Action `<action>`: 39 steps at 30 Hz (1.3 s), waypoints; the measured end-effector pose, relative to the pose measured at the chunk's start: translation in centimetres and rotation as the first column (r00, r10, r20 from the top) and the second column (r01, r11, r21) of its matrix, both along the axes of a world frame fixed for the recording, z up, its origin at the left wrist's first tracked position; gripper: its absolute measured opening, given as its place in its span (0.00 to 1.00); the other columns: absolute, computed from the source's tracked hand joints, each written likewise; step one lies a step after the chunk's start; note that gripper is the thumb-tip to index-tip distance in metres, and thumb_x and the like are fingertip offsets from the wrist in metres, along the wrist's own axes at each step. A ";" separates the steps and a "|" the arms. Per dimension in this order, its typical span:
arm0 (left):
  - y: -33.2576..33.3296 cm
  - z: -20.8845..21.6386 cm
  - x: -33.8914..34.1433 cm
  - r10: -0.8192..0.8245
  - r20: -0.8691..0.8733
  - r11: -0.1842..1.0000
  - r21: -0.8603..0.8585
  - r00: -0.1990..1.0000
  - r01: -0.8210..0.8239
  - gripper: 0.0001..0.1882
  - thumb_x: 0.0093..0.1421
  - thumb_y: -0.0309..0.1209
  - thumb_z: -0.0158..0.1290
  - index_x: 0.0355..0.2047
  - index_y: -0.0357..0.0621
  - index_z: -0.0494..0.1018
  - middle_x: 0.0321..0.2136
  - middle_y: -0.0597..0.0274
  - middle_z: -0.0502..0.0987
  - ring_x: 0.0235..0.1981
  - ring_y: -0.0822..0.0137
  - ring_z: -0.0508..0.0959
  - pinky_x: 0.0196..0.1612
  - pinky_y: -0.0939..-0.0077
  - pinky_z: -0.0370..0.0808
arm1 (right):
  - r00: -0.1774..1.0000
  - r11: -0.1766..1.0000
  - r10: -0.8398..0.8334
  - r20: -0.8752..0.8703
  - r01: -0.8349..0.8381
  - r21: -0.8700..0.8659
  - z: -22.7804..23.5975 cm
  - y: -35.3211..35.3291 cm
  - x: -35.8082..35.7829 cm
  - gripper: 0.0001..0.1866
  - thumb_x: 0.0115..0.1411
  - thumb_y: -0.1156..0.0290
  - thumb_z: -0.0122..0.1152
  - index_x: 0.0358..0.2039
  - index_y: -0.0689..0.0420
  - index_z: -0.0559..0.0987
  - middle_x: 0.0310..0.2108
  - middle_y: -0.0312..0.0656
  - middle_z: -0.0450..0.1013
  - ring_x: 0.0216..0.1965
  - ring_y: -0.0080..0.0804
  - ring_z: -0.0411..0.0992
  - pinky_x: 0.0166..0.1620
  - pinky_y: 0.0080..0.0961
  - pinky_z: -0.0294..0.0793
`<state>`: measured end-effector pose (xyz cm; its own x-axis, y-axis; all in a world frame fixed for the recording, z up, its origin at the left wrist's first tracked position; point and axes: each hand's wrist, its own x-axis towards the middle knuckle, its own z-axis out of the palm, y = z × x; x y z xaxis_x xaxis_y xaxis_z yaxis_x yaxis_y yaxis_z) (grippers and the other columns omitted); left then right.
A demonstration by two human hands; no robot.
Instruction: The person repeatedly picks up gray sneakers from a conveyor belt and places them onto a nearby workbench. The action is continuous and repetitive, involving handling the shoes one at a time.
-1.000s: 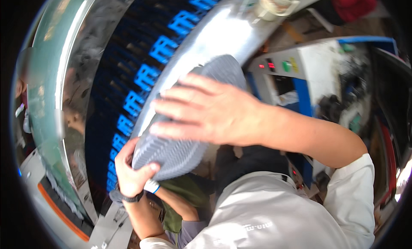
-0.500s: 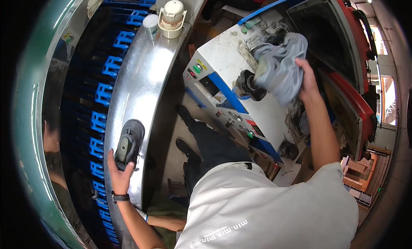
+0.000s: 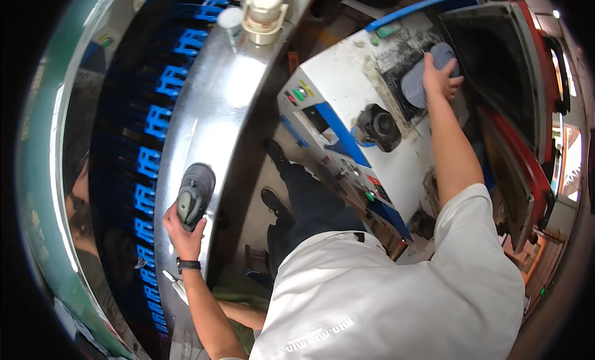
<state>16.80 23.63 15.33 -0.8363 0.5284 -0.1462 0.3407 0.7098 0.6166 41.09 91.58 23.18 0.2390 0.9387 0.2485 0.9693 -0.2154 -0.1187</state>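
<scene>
On the shiny metal bench lies a dark grey shoe [image 3: 202, 177] with an olive-green last [image 3: 185, 206] showing in its opening. My left hand [image 3: 183, 236] is closed round the heel end, thumb on one side and fingers on the other. To the right, a grey, ribbed, shoe-shaped piece [image 3: 414, 84] rests in the machine's press bay. Over it lies my right hand [image 3: 441, 81], its fingers spread and touching the piece, which the hand partly covers. A black rounded fitting [image 3: 379, 127] sits on the machine top nearer me.
Blue racks [image 3: 158, 121] line the bench's left side. A cream flask [image 3: 263, 16] and a lidded cup [image 3: 229, 20] stand at its far end. The white machine [image 3: 334, 71] has raised red-edged doors [image 3: 533, 81] at right. Another person's forearm [image 3: 242, 313] shows below my left arm.
My right hand has brought the grey piece down into the press bay and its fingers have spread. My left hand has closed in on the dark shoe's heel. The whole view has shifted slightly.
</scene>
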 end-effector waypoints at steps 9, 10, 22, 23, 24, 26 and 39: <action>-0.6 -0.3 0.2 0.051 0.005 0.999 -0.016 0.999 -0.051 0.40 0.51 0.27 0.70 0.65 0.45 0.67 0.59 0.47 0.66 0.60 0.45 0.69 0.64 0.57 0.69 | 0.540 0.168 0.026 -0.841 -0.832 -0.529 -4.0 -27.0 -13.3 0.13 0.74 0.63 0.51 0.43 0.57 0.79 0.27 0.39 0.75 0.22 0.31 0.74 0.30 0.31 0.76; -0.8 -0.3 0.2 0.050 0.002 0.999 -0.017 0.999 -0.050 0.41 0.52 0.28 0.70 0.66 0.45 0.66 0.59 0.47 0.66 0.60 0.45 0.69 0.64 0.57 0.69 | 0.596 0.301 -0.136 -0.791 -0.736 -0.606 -7.9 -26.8 -14.2 0.14 0.75 0.62 0.49 0.40 0.56 0.79 0.25 0.39 0.73 0.19 0.32 0.72 0.25 0.32 0.73; -2.9 -2.8 -0.6 -0.038 -0.027 0.999 0.025 0.999 0.038 0.41 0.54 0.28 0.68 0.67 0.43 0.64 0.59 0.41 0.65 0.59 0.40 0.69 0.66 0.55 0.64 | 0.608 0.806 0.542 -0.581 -0.571 0.155 0.5 -25.2 16.1 0.18 0.68 0.72 0.59 0.57 0.57 0.76 0.51 0.47 0.75 0.54 0.41 0.72 0.58 0.38 0.71; -3.1 -2.6 -0.6 -0.033 -0.030 0.999 -0.006 0.999 0.033 0.41 0.54 0.27 0.67 0.68 0.44 0.63 0.59 0.41 0.65 0.59 0.41 0.68 0.66 0.55 0.64 | 0.816 0.874 0.486 -0.313 -0.464 0.148 2.3 -22.9 19.8 0.27 0.63 0.72 0.64 0.63 0.55 0.72 0.54 0.50 0.71 0.59 0.48 0.69 0.61 0.43 0.67; -3.1 -3.1 -0.6 -0.026 -0.029 1.000 -0.015 0.999 0.026 0.40 0.55 0.26 0.66 0.68 0.44 0.63 0.58 0.41 0.65 0.59 0.40 0.69 0.66 0.55 0.64 | 0.936 0.927 0.347 -0.060 -0.333 0.173 2.7 -20.4 24.4 0.38 0.62 0.62 0.68 0.70 0.54 0.63 0.64 0.52 0.65 0.65 0.53 0.63 0.66 0.46 0.61; -3.0 -3.8 -0.8 -0.043 -0.037 0.999 -0.016 0.998 0.043 0.40 0.56 0.26 0.66 0.68 0.44 0.63 0.58 0.40 0.65 0.59 0.40 0.68 0.65 0.55 0.65 | 0.994 0.981 -0.081 0.067 0.068 0.180 2.1 -15.6 30.7 0.54 0.53 0.47 0.74 0.76 0.48 0.56 0.71 0.56 0.57 0.70 0.56 0.60 0.69 0.49 0.59; -1.7 2.1 2.2 0.009 -0.359 0.999 0.035 0.933 0.004 0.54 0.50 0.37 0.74 0.72 0.36 0.57 0.66 0.36 0.59 0.66 0.37 0.61 0.70 0.52 0.59 | 0.700 0.951 0.086 -0.709 -0.270 -0.152 13.4 -17.0 37.5 0.53 0.43 0.69 0.67 0.74 0.51 0.61 0.50 0.45 0.74 0.39 0.30 0.74 0.44 0.25 0.75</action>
<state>18.96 21.93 17.48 -0.8307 0.5260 0.1824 0.5424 0.6910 0.4778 78.61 74.56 36.55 0.0779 0.9869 -0.1411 0.6578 -0.1572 -0.7366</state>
